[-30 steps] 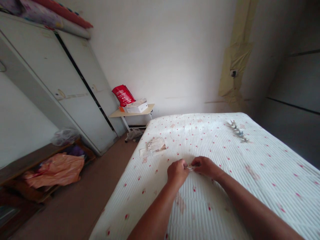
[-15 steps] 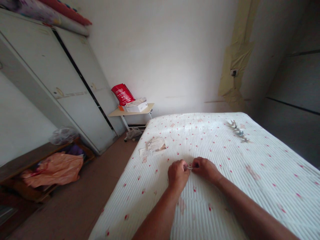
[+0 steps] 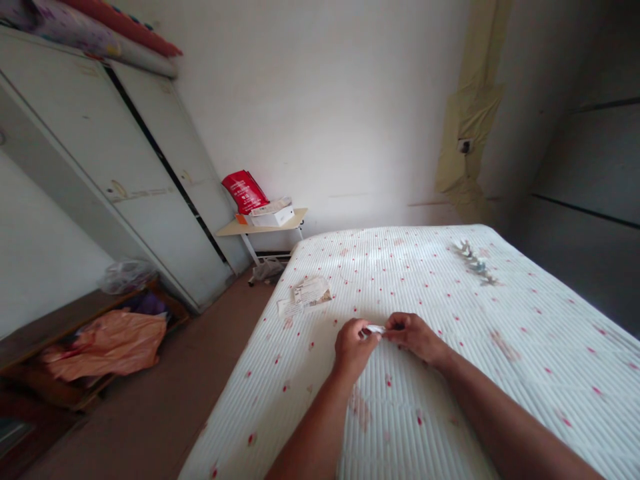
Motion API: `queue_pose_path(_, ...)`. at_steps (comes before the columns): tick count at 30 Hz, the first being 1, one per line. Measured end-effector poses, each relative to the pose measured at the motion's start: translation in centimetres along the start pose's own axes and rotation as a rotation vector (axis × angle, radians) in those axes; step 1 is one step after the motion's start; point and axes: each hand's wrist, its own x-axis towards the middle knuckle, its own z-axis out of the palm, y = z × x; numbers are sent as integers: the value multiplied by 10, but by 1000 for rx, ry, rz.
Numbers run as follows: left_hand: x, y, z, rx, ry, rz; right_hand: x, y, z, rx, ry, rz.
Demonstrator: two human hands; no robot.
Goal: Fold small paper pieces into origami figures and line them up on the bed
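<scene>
A small whitish piece (image 3: 375, 329), which looks like folded paper, is pinched between both hands over the bed (image 3: 400, 413) with its ribbed, red-dotted cover. My left hand (image 3: 354, 343) grips its left end with thumb and fingers. On the right end, the fingertips of my right hand (image 3: 413, 333) are closed. Printed paper pieces (image 3: 311, 292) lie on the bed beyond my left hand. Farther back on the right, a row of small greyish folded shapes (image 3: 475, 263) rests on the cover.
A small table (image 3: 235, 228) at the back left holds a red bag (image 3: 245, 191) and a white box (image 3: 275, 215). Grey cabinets (image 3: 150, 180) stand at the left. An orange cloth or bag (image 3: 110, 343) lies on a low wooden unit. A socket (image 3: 465, 145) is on the wall.
Both hands have shifted their hold slightly, the fingers of my left hand have loosened a little, and more of the whitish piece now shows between them.
</scene>
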Motion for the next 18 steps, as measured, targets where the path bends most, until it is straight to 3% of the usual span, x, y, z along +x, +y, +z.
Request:
queue_pose_path(4,1,1,-1,-156,-34,-5,-2,1,1,125,-18,-17)
queue_pose_path(9,-1,9,-6,-294,-72,-47,-3,5,4,119,-24,-81)
queue_pose_path(18,-1,7,-8,-292,-106,35,-5,3,1,180,-78,-107)
